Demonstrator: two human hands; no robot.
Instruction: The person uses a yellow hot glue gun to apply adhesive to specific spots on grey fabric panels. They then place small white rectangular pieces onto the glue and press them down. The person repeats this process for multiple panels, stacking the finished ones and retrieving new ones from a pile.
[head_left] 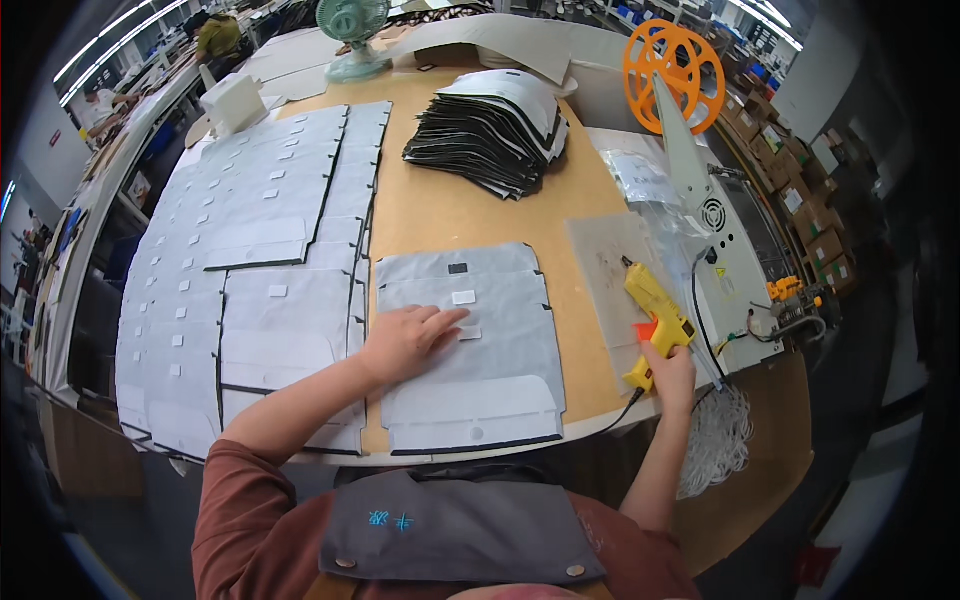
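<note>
Directly before me lies a light grey fabric panel (510,350) with dark edging, a small dark patch near its far edge and a pale pocket flap at its near end. My left hand (412,342) rests on the panel, fingers stretched out. Its fingertips are beside two small white patches (464,298) in the panel's middle. Over at the right edge of the table, my right hand (670,372) grips the handle of a yellow glue gun (652,298) with a red trigger. The gun's nozzle points away from me, above a translucent sheet (598,290).
Overlapping grey panels (250,190) with small white patches cover the left side. A thick stack of dark-edged pieces (485,135) stands at the back. A white machine (725,250) with an orange reel (675,75) occupies the right; a green fan (352,30) is behind.
</note>
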